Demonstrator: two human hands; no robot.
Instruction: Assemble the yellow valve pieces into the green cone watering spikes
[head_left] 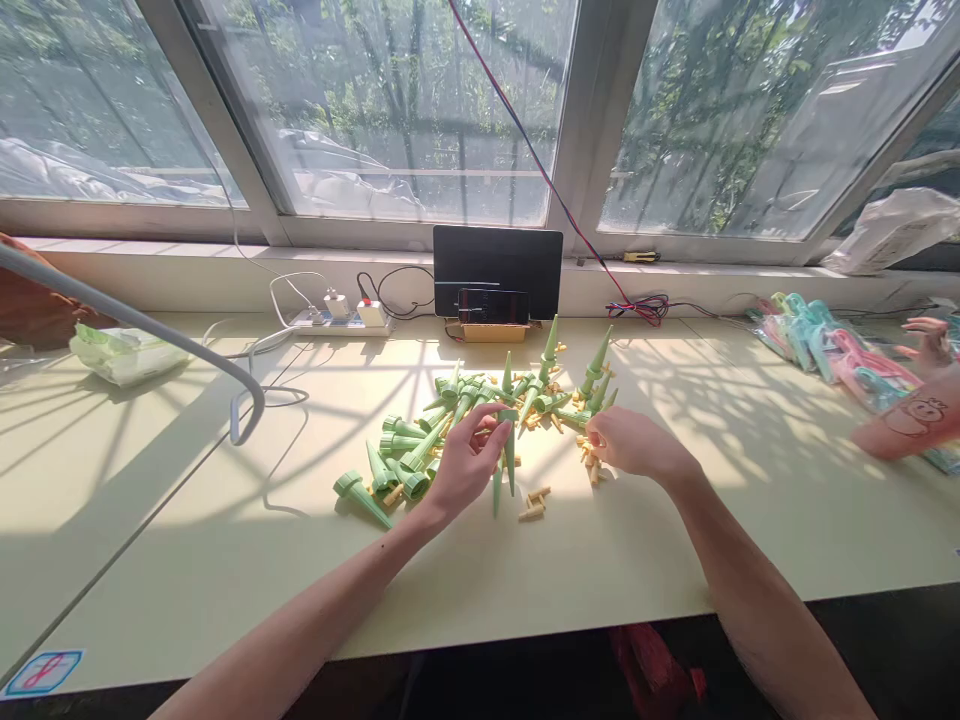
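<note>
Okay, green spike (511,458) is pinched by thumb and finger of the left hand (466,466), cap up, long axis near vertical, above the table (615,560). Right hand (634,440) sits right of it, fingertips bunched at tan pegs (595,474) (can't tell if one's gripped). Other spikes (403,440) heap left and beyond; screen (497,255) behind.

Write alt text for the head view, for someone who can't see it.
Left hand holds a green spike, tip down; right hand is at small tan pegs. More green spikes lie and stand across the pale table. Behind them, a dark screen stands before windows.
</note>
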